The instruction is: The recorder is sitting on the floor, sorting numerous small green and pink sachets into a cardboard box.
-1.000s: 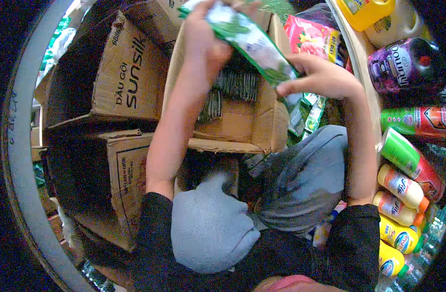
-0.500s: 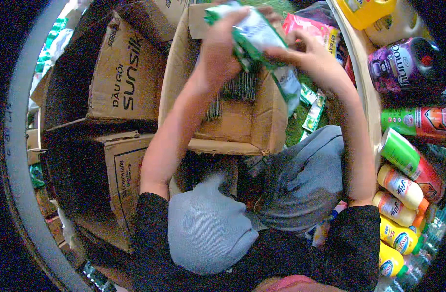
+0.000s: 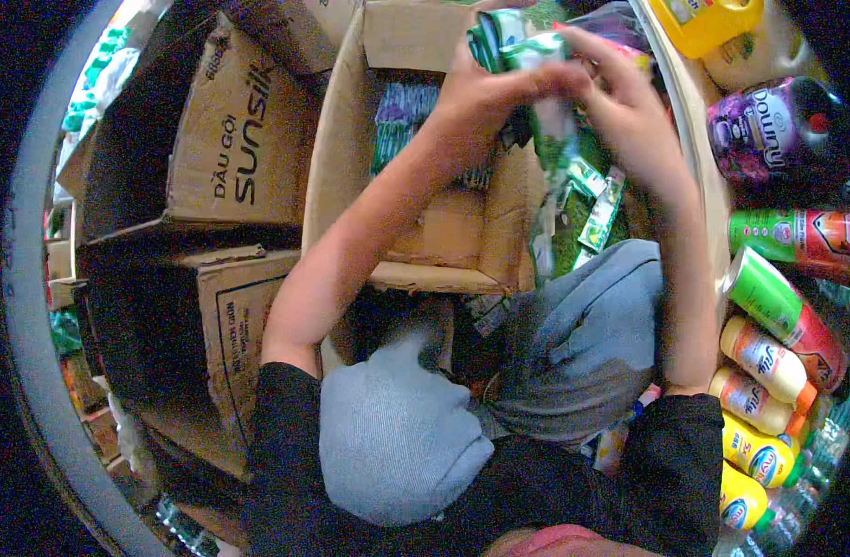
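Both my hands are raised over an open cardboard box (image 3: 346, 176) and grip a strip of green and white sachets (image 3: 547, 130). My left hand (image 3: 485, 88) clasps the folded top of the strip. My right hand (image 3: 629, 111) pinches it just beside the left, and the rest of the strip hangs down toward my lap. More green sachets (image 3: 402, 116) lie inside the box, and a few loose ones (image 3: 601, 200) rest beside it. My grey-trousered knees (image 3: 583, 343) are below.
Large brown cardboard boxes (image 3: 230, 139) stand at the left, one of them (image 3: 225, 334) lower and nearer. A shelf at the right carries a purple bottle (image 3: 773, 130), green and red pouches (image 3: 796, 237), several yellow bottles (image 3: 759, 408) and a yellow jug (image 3: 708, 23).
The sachet strip was stretched out slanting between my hands; my hands have since come together and folded its top into a bunch, with the tail hanging down.
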A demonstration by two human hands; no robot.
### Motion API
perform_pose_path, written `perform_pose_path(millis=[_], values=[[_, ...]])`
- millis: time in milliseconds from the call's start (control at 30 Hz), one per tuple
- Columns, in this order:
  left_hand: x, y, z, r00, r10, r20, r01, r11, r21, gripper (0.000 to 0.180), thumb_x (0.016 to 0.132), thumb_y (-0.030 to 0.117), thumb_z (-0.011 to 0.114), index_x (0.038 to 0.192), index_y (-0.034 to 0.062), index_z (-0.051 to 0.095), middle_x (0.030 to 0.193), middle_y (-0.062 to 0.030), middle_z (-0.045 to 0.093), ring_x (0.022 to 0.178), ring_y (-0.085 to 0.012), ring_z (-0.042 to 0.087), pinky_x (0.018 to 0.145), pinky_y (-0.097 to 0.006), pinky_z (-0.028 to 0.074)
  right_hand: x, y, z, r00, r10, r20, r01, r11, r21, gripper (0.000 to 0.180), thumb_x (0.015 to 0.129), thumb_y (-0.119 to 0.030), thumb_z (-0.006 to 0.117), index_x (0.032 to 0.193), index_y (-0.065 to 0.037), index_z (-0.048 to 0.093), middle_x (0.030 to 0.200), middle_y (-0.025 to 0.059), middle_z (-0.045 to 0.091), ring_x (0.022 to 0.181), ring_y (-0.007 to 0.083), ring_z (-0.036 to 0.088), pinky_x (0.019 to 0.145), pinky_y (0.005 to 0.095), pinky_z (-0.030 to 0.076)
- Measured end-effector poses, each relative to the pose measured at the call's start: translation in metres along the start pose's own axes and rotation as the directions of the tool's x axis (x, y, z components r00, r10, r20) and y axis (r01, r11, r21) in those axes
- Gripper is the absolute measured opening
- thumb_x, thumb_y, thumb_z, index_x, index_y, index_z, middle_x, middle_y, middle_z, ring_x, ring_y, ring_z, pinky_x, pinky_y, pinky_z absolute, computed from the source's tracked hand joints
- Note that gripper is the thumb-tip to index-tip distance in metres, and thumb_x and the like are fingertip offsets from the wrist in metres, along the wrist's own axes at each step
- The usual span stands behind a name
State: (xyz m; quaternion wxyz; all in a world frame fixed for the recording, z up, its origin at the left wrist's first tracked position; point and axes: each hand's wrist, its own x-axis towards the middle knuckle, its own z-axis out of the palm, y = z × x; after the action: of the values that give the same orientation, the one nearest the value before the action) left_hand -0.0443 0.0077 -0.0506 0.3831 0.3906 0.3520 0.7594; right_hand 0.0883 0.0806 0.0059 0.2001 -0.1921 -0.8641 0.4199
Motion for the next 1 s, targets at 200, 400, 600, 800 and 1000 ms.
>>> perform_pose_path(millis=[200, 400, 600, 800, 1000], values=[[-0.010, 0.011, 0.007, 0.943, -0.332, 0.024, 0.333, 0.941, -0.063, 0.032, 0.076, 0.025, 0.056, 0.100, 0.0040, 0.051, 0.087, -0.0070, 0.058, 0.079, -0.0168, 0.058, 0.069, -0.029, 0.048, -0.001, -0.009, 0.025, 0.924, -0.225, -0.309, 0.049, 0.872, -0.488, 0.036, 0.076, -0.019, 0.057, 0.103, -0.003, 0.040, 0.092, 0.0086, 0.045, 0.079, 0.0149, 0.048, 0.067, 0.0224, 0.040], [-0.008, 0.024, 0.002, 0.903, -0.420, -0.090, 0.374, 0.870, -0.321, 0.037, 0.081, 0.037, 0.048, 0.099, 0.0052, 0.050, 0.086, -0.0096, 0.058, 0.077, -0.0204, 0.059, 0.072, -0.034, 0.049, -0.003, 0.003, 0.003, 0.985, 0.174, 0.009, -0.174, 0.976, 0.130, 0.068, 0.070, -0.035, 0.064, 0.117, 0.001, 0.030, 0.101, 0.0206, 0.048, 0.096, 0.0232, 0.048, 0.080, 0.0324, 0.040], [-0.004, 0.014, -0.005, 0.953, -0.290, -0.085, 0.230, 0.879, -0.418, 0.030, 0.079, 0.030, 0.052, 0.095, 0.0041, 0.051, 0.087, -0.0086, 0.058, 0.076, -0.0198, 0.059, 0.069, -0.033, 0.050, -0.007, -0.009, 0.025, 0.945, -0.323, 0.055, 0.327, 0.922, -0.206, 0.072, 0.065, -0.018, 0.068, 0.127, -0.017, 0.031, 0.106, 0.0248, 0.042, 0.099, 0.0380, 0.044, 0.086, 0.0386, 0.037], [-0.005, 0.012, 0.000, 0.899, -0.436, 0.045, 0.412, 0.806, -0.426, 0.033, 0.076, 0.020, 0.057, 0.103, 0.0037, 0.048, 0.084, -0.0097, 0.057, 0.075, -0.0197, 0.060, 0.066, -0.031, 0.050, -0.014, 0.001, 0.028, 0.988, -0.114, 0.101, 0.133, 0.968, -0.214, 0.066, 0.068, -0.023, 0.065, 0.125, -0.017, 0.031, 0.106, 0.0236, 0.041, 0.098, 0.0394, 0.044, 0.086, 0.0389, 0.036], [-0.011, 0.019, 0.010, 0.933, -0.360, 0.015, 0.358, 0.922, -0.143, 0.057, 0.070, 0.012, 0.065, 0.117, 0.0029, 0.035, 0.095, -0.0065, 0.053, 0.081, -0.0141, 0.054, 0.068, -0.027, 0.047, -0.001, -0.017, -0.004, 0.946, -0.297, -0.131, 0.259, 0.935, -0.242, 0.043, 0.071, -0.014, 0.059, 0.113, -0.011, 0.048, 0.113, 0.0131, 0.043, 0.100, 0.0247, 0.047, 0.084, 0.0319, 0.038]])
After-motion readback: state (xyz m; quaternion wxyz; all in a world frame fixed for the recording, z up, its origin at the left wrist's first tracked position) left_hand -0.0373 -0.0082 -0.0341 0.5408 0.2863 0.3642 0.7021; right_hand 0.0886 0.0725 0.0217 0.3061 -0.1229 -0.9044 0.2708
